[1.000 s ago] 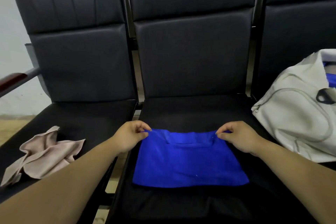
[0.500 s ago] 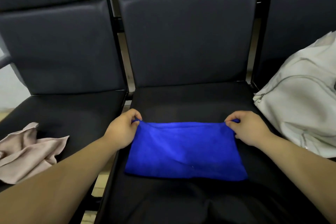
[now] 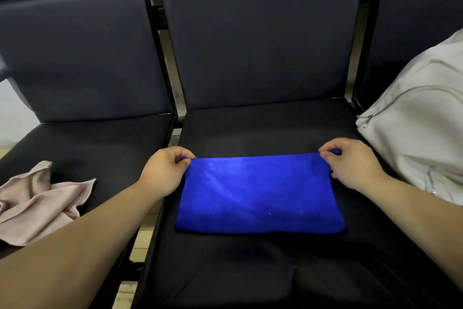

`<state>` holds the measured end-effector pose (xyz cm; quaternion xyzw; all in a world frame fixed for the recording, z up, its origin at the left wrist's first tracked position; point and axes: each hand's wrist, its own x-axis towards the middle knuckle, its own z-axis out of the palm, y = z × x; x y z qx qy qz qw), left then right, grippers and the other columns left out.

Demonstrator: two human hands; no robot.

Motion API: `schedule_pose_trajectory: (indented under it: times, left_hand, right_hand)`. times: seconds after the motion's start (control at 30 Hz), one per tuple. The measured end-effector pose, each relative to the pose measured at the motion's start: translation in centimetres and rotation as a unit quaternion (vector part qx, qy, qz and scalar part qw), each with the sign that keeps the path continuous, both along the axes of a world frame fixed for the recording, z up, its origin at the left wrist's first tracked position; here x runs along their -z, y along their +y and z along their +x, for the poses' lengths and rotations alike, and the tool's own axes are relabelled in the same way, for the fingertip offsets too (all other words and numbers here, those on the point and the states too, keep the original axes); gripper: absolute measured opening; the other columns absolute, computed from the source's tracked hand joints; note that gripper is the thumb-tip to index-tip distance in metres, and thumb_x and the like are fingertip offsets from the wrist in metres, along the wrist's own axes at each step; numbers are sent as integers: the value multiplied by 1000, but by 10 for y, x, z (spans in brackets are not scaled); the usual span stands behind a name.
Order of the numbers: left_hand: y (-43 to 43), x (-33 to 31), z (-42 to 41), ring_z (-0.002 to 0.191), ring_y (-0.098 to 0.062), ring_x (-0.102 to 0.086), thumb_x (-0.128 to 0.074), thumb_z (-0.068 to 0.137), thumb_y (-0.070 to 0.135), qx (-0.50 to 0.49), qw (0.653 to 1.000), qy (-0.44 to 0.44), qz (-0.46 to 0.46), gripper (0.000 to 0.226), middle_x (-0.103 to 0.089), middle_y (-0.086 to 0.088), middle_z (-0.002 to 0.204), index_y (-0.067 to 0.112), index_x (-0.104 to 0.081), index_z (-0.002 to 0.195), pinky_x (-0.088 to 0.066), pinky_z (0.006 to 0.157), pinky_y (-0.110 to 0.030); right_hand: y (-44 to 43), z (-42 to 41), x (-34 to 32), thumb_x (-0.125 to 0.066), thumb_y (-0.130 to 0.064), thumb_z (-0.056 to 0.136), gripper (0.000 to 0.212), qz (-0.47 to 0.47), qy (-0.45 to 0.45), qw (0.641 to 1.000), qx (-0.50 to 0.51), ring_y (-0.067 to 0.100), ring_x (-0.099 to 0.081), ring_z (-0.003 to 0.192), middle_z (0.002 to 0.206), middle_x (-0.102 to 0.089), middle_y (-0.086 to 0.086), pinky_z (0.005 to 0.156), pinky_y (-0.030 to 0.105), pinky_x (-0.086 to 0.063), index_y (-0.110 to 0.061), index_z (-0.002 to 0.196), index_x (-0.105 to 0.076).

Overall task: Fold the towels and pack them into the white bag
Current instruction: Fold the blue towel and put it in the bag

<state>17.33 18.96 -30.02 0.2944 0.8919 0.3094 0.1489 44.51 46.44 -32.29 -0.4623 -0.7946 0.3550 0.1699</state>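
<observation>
A blue towel (image 3: 258,193) lies folded flat as a rectangle on the middle black seat (image 3: 263,128). My left hand (image 3: 164,169) pinches its far left corner. My right hand (image 3: 350,162) pinches its far right corner. The far edge is stretched straight between the two hands. A crumpled pink towel (image 3: 37,203) lies on the left seat. The white bag (image 3: 421,128) with silver zips stands on the right seat, partly cut off by the frame edge; its opening is out of view.
Three black padded chairs stand side by side with tall backrests (image 3: 260,38). Narrow gaps between the seats show a light floor (image 3: 140,238). The near part of the middle seat is bare.
The two hands have pulled the towel's far edge taut and straight, removing the slack fold seen a second ago. The view has dropped and moved closer, so the bag's top has left the frame.
</observation>
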Motion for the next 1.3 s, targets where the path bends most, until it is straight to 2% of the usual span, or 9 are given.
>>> schedule_pose_trajectory:
  times: [0.23,0.4,0.53,0.6,0.7,0.83,1.03,1.13,1.3]
  left_hand:
    - [5,7,4,92,-8,-64,-58,101,19,-16,998,56,-6,14,-69,11,99,29,-67,105,-53,82,-28]
    - [4,3,11,94,-10,-60,-65,97,27,-16,993,113,-11,26,-55,5,118,28,-62,123,-49,82,-26]
    - [5,-11,37,117,-19,-51,-66,94,32,28,967,244,-65,40,-46,0,129,29,-57,133,-48,96,-32]
    - [9,-14,61,116,-17,-53,-64,95,32,104,972,200,-68,40,-49,2,127,30,-54,134,-47,97,-30]
    - [12,0,101,124,-17,-53,-60,97,39,253,954,90,-135,52,-49,2,139,30,-41,146,-42,106,-31]
    - [18,16,114,132,-24,-39,-47,98,57,304,904,179,-241,52,-42,4,139,34,-39,144,-34,112,-43]
    - [38,16,98,154,-33,2,-32,97,67,253,891,211,-311,62,-5,-3,166,45,-23,154,0,122,-59]
    - [34,11,113,148,-30,-14,-41,97,63,264,901,227,-260,64,-16,-4,159,40,-26,155,-13,122,-50]
    - [10,1,158,110,-7,-53,-63,93,52,351,928,87,-93,40,-53,11,114,34,-62,129,-45,100,-30]
  right_hand:
    - [-3,-2,0,-63,-22,97,12,61,-46,997,-2,7,-58,77,95,-69,-7,75,27,-44,-29,90,-70]
    - [-4,2,-8,-69,-30,94,19,87,-82,993,-19,14,-58,91,103,-64,-4,80,26,-42,-23,111,-70]
    - [-9,6,-18,-72,-30,91,32,199,-90,974,-61,13,-56,90,121,-58,2,79,25,-44,-22,121,-65]
    - [-16,6,-24,-72,-28,90,29,245,-85,960,-110,9,-54,87,115,-56,-2,77,24,-44,-26,118,-65]
    - [-24,10,-27,-67,-30,93,22,207,-147,937,-242,10,-57,98,106,-53,-12,83,26,-47,-36,112,-60]
    - [-29,24,-24,-59,-38,95,36,197,-265,890,-315,14,-54,118,129,-56,-10,101,28,-45,-32,131,-56]
    - [-62,58,-28,-68,-40,87,14,119,-227,891,-374,-2,-63,89,100,-69,-17,79,15,-48,-35,100,-66]
    - [-68,72,-28,-74,-38,84,16,82,-183,900,-386,-10,-59,82,95,-66,-20,73,6,-41,-36,99,-69]
    - [-66,81,-27,-78,-25,81,24,91,-111,902,-407,-7,-59,91,95,-62,-24,79,5,-41,-33,103,-71]
